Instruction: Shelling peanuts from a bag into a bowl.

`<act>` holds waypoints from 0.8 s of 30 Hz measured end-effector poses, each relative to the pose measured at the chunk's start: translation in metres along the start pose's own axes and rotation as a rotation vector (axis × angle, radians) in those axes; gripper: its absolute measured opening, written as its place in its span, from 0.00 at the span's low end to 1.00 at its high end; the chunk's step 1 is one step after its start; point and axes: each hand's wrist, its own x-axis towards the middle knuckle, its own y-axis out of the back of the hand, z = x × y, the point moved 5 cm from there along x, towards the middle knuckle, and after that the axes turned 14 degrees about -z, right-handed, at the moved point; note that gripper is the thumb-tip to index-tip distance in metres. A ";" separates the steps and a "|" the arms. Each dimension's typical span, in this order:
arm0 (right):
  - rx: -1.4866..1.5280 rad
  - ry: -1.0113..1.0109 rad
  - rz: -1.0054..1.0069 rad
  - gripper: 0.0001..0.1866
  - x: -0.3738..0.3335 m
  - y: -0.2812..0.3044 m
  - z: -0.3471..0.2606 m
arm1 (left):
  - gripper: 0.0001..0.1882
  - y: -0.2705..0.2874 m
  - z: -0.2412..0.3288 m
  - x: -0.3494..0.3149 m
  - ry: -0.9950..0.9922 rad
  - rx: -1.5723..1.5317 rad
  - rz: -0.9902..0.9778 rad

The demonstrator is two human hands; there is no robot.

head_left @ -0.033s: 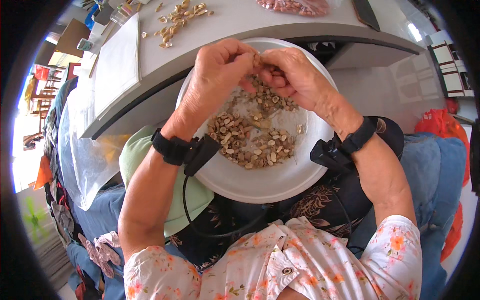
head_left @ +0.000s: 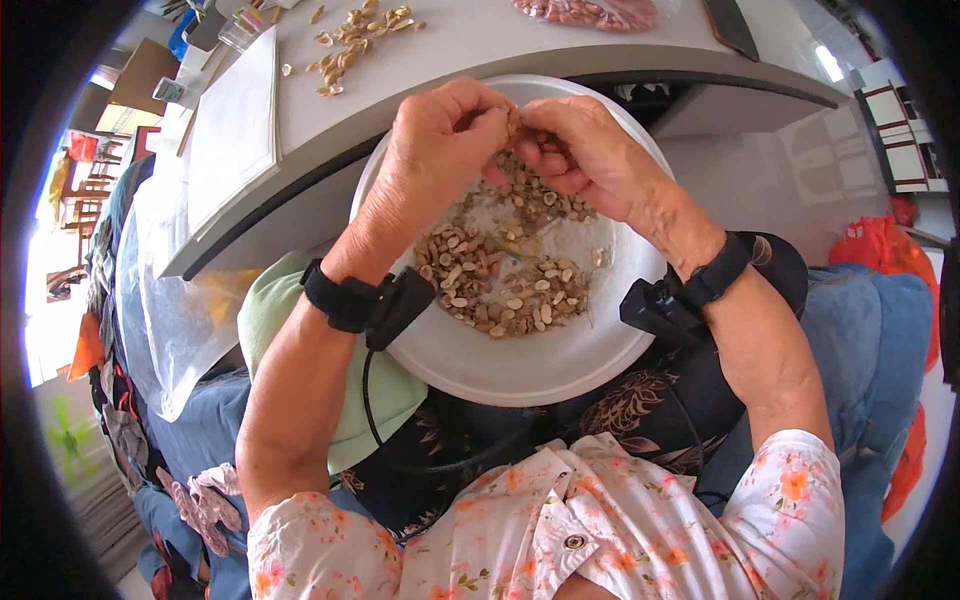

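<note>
My left hand (head_left: 440, 140) and my right hand (head_left: 590, 150) meet over the far side of a wide white basin (head_left: 500, 390). Pinched between the fingertips of both is a peanut in its shell (head_left: 514, 122), mostly covered by the fingers. My right hand's other fingers are curled in; whether they hold anything more is hidden. Below the hands, empty peanut shells (head_left: 510, 290) lie heaped in the basin. On the grey table beyond, unshelled peanuts (head_left: 350, 45) are scattered to the left, and a clear bag of reddish peanut kernels (head_left: 590, 12) lies farther right.
The curved table edge (head_left: 330, 165) overhangs the basin's far side. White papers (head_left: 235, 130) lie at the table's left end, a dark flat object (head_left: 732, 28) at its right. A black cable (head_left: 372, 400) hangs from my left wrist strap. Green cloth (head_left: 350, 420) lies beside the basin.
The fingers of my left hand have shifted very slightly around the peanut. Otherwise the hands, basin and shells look the same.
</note>
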 end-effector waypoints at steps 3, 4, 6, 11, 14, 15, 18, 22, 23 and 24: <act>0.089 -0.034 0.002 0.12 0.004 0.002 0.007 | 0.06 -0.003 0.003 -0.002 -0.193 0.499 0.026; 0.154 -0.057 0.000 0.12 0.005 0.002 0.010 | 0.06 -0.003 0.001 -0.002 -0.193 0.497 0.024; 0.221 -0.081 -0.001 0.11 0.007 0.004 0.015 | 0.05 -0.011 0.012 -0.005 -0.430 0.870 0.034; 0.365 -0.116 0.008 0.10 0.009 0.006 0.023 | 0.06 -0.013 0.014 -0.007 -0.458 0.918 -0.023; 0.347 -0.123 0.018 0.10 0.009 0.004 0.021 | 0.05 -0.009 0.010 -0.006 -0.423 0.846 -0.007; 0.348 -0.123 0.018 0.10 0.009 0.004 0.021 | 0.05 -0.007 0.009 -0.005 -0.402 0.791 0.009; 0.337 -0.132 -0.004 0.10 0.009 0.005 0.021 | 0.06 -0.004 0.010 -0.005 -0.309 0.692 0.036; 0.190 -0.155 -0.013 0.08 0.008 0.003 0.024 | 0.08 -0.001 0.006 -0.007 -0.160 0.635 0.026; 0.123 -0.168 0.000 0.08 0.007 0.002 0.024 | 0.09 0.000 0.000 -0.006 -0.099 0.600 -0.021; 0.127 -0.173 0.000 0.08 0.006 0.002 0.025 | 0.10 -0.001 -0.005 -0.005 -0.037 0.562 -0.070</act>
